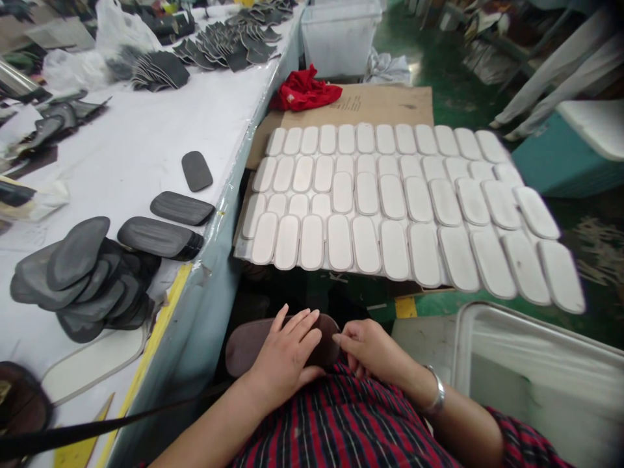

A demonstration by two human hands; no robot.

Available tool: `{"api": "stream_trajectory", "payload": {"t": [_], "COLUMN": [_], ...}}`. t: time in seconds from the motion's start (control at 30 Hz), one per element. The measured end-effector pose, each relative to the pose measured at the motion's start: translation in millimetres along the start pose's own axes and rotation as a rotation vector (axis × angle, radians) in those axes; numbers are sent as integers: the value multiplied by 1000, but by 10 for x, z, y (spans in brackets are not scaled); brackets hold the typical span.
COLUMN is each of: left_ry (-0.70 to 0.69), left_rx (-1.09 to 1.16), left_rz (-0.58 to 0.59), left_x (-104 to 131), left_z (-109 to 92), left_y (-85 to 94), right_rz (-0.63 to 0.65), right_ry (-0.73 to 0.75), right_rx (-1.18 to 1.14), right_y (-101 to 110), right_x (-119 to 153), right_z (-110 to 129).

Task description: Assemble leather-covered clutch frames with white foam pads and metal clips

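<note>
A dark brown, rounded-end flat piece (244, 348), leather-like, lies across my lap against the striped shirt. My left hand (287, 348) rests over its middle with the fingers stretched out. At the piece's right end, my right hand (368, 348) is closed, thumb and forefinger pinched at the edge. The right hand's other fingers are curled under and partly hidden. On the table to the left are a heap of dark rounded pieces (80, 253), a small stack of similar dark pieces (153, 236), and a single small dark piece (197, 171).
White rounded pads (365, 244) lie in overlapping rows on a cardboard-covered surface ahead. A red cloth (307, 90) sits behind them. The white-topped table (146, 130) runs along my left, with cut dark pieces (229, 42) farther back. A translucent bin (536, 344) stands at my right.
</note>
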State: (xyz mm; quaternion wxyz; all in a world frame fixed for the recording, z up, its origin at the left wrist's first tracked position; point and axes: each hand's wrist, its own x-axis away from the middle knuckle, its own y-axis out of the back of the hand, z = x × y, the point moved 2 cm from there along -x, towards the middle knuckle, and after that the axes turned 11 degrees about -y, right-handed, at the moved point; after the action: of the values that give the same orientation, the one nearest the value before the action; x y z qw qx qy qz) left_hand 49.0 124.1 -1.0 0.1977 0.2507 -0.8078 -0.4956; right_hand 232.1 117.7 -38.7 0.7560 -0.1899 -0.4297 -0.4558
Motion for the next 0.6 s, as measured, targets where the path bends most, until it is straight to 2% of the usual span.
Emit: {"api": "stream_trajectory", "payload": {"t": [0.27,0.47,0.6], "left_ry": [34,-13,-16], "left_rx": [-49,-70,-36], "left_rz": [-4,-45,-95], "left_x": [15,32,72], "left_z": [-104,-169,-191], "left_y": [-29,-33,-95], "right_rz": [63,38,7], "right_ry": [7,22,19], "right_rx": [-142,-183,-203], "right_y": [9,-62,-107], "right_x": [22,82,77], "right_z": [-108,-97,-98]}}
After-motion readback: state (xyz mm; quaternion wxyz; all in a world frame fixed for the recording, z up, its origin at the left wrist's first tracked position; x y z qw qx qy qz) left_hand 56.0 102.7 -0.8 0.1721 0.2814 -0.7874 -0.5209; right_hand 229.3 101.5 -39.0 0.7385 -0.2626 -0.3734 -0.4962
